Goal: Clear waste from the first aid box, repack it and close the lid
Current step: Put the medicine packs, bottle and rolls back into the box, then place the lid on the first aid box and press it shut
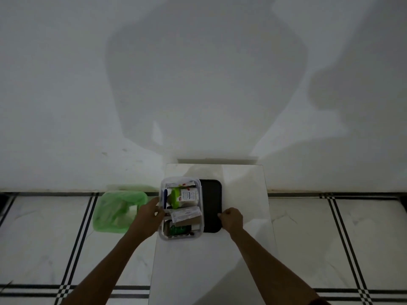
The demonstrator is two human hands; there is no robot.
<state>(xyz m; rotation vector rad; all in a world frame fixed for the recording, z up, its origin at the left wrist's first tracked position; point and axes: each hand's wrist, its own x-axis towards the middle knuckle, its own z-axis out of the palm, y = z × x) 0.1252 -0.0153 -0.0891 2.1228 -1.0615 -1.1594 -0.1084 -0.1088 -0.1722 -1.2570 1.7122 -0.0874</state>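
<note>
Fingers of left hand (150,213) grip one box (164,235); right hand (231,219) pinches one lid (212,205).

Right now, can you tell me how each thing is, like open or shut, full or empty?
first aid box: open, packed with supplies.
black lid: off, flat on the table beside the box.
green bin bag: open, on the floor left of the table.
left hand: on the box's left edge.
right hand: fingers curled on the lid's right edge.
</note>
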